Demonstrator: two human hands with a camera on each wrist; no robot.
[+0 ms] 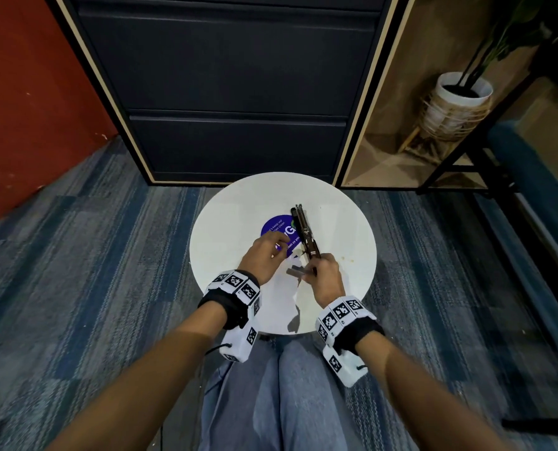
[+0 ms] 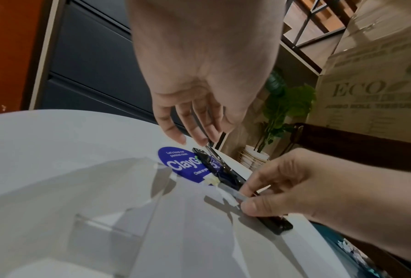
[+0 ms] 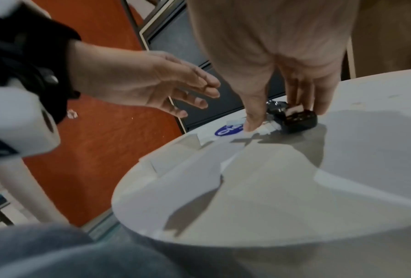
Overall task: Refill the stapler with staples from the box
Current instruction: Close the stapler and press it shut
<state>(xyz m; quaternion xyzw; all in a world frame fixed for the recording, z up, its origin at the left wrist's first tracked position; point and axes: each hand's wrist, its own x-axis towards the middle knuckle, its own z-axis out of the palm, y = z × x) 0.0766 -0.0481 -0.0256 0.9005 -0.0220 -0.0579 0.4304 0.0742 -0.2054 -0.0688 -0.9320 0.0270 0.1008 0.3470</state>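
Stapler (image 1: 306,233) lengthwise away from person, right hand (image 1: 324,274) at near end

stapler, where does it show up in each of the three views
Head: stapler lies opened right of centre on the round white table.
Left wrist: right of centre, beyond the right hand.
Right wrist: only its black end, upper right, under the fingers.
Shared landmark: the purple round sticker beside it.
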